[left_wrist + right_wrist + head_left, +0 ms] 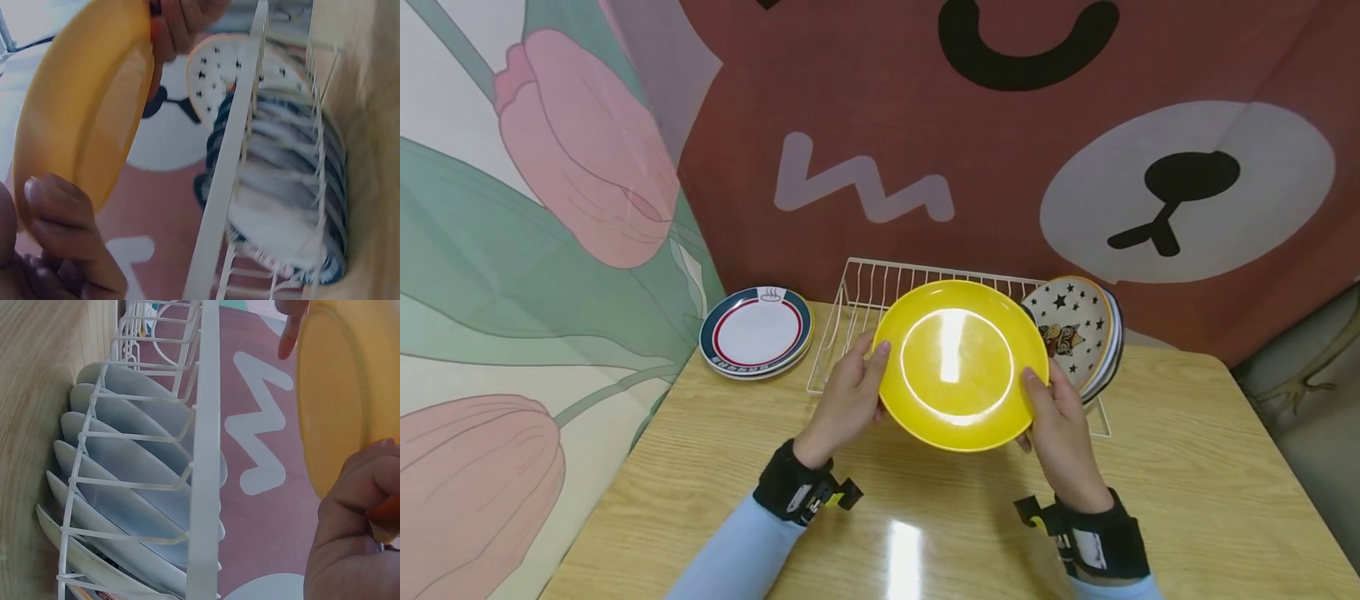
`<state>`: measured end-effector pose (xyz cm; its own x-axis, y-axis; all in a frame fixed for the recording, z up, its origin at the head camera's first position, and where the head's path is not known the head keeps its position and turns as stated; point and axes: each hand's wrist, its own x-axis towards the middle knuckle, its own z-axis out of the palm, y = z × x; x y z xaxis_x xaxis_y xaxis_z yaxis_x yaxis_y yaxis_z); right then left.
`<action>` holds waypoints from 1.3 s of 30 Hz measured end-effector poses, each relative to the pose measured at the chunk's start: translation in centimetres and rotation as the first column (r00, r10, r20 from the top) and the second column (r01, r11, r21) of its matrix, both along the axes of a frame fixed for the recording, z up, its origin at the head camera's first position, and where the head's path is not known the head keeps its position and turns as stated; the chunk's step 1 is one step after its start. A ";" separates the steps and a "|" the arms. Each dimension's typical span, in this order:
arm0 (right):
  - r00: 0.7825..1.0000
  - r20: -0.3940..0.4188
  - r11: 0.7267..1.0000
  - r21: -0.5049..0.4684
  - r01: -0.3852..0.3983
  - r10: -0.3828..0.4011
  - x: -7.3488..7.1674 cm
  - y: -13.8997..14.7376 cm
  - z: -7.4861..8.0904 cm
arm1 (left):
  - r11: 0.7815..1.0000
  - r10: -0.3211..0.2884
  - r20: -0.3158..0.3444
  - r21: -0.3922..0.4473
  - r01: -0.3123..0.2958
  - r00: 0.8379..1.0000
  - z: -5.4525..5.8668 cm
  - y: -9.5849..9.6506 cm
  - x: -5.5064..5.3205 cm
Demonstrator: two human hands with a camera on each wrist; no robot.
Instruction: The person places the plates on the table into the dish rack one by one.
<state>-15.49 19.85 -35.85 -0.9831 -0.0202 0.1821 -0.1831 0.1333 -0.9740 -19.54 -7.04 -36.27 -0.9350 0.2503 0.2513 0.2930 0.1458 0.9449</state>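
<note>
Both hands hold a yellow plate [962,358] up in front of the white wire dish rack [848,304], its glossy face toward the head camera. My left hand [848,390] grips the left rim, thumb on the face and fingers behind. On the opposite rim, my right hand [1063,429] pinches the plate the same way. The left wrist view shows the plate's underside [75,112] tilted beside the rack. Several plates [125,469] stand slanted in a row between the rack's wires, mostly hidden by the yellow plate in the head view.
A star-patterned plate [1067,308] leans at the rack's right end with others behind it. Left of the rack, stacked plates [756,333] with a blue-and-red rim lie on the wooden table [700,467]. A printed bear cloth [865,92] hangs behind.
</note>
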 end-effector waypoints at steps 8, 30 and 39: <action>0.998 0.007 0.998 -0.020 0.055 -0.055 0.0 0.4 -0.1 | 0.935 0.222 -0.224 -0.227 -0.273 0.949 -0.1 -4.0 -2.0; 0.985 0.039 0.972 -0.159 0.173 -0.169 -0.5 1.4 0.4 | 0.647 0.283 -0.137 -0.703 -0.294 0.949 -3.5 -7.2 -5.1; 0.982 -0.018 0.979 0.064 0.191 -0.190 -2.3 2.3 3.5 | 0.643 0.271 -0.138 -0.710 -0.286 0.953 -3.6 -6.9 -5.5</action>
<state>-17.78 22.18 -32.36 -0.9679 0.1553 0.1977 -0.1592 0.2299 -0.9601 -25.06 -13.92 -39.84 -0.9883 0.0876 0.1251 0.1397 0.8500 0.5079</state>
